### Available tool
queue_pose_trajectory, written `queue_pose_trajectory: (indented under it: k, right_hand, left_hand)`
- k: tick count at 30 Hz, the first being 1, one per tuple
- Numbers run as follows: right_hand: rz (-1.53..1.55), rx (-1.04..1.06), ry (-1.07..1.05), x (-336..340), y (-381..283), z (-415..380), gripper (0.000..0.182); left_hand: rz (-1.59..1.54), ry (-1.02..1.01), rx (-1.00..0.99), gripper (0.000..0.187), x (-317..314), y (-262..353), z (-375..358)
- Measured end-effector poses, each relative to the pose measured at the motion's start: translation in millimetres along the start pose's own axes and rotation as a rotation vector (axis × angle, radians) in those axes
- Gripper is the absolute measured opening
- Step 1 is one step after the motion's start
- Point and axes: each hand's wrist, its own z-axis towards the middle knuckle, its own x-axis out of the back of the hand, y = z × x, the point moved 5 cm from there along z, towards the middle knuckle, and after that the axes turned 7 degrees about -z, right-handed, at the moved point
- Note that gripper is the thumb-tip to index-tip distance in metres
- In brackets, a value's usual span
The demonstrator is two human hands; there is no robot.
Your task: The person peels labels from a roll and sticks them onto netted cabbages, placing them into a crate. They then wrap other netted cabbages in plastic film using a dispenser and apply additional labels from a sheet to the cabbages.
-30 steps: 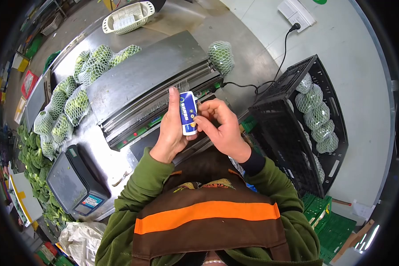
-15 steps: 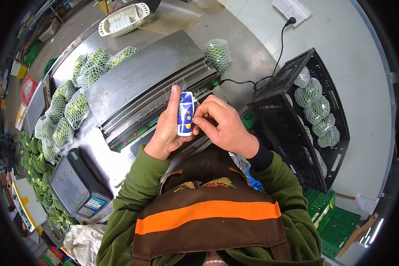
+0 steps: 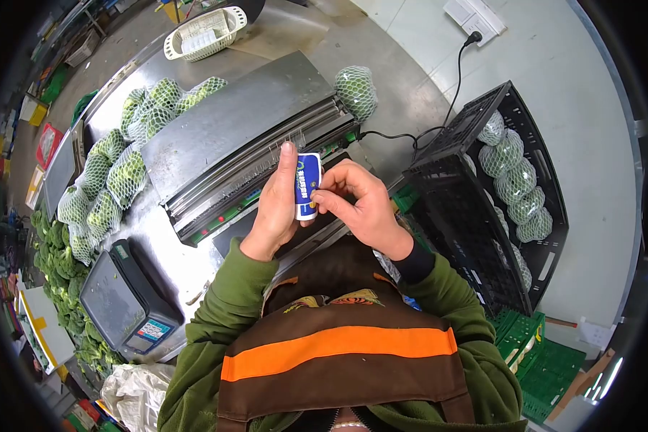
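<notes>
Left hand [image 3: 272, 209] cups the roll [image 3: 307, 186], thumb along its side; the right hand [image 3: 356, 205] pinches the roll's near edge between thumb and fingers. The roll is above the table [image 3: 176, 248], in front of the machine [image 3: 248, 129], near the apron [image 3: 338, 317].

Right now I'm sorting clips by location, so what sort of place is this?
Probably a vegetable packing area: net-wrapped green vegetables lie on a metal worktop, with a digital scale nearby and a black crate holding more wrapped produce.
</notes>
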Motion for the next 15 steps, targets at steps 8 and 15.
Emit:
queue_pose_trajectory:
  k: [8,15]
  right_hand:
    - [-0.398,0.233,-0.158,-1,-7,3,0.02]
    - [-0.487,0.192,-0.027,-13,5,-1,0.017]
  left_hand:
    - [-0.005,-0.028,0.245,0.067,-9,0,-10]
    - [-0.041,0.147,0.091,0.066,-2,-12,-3]
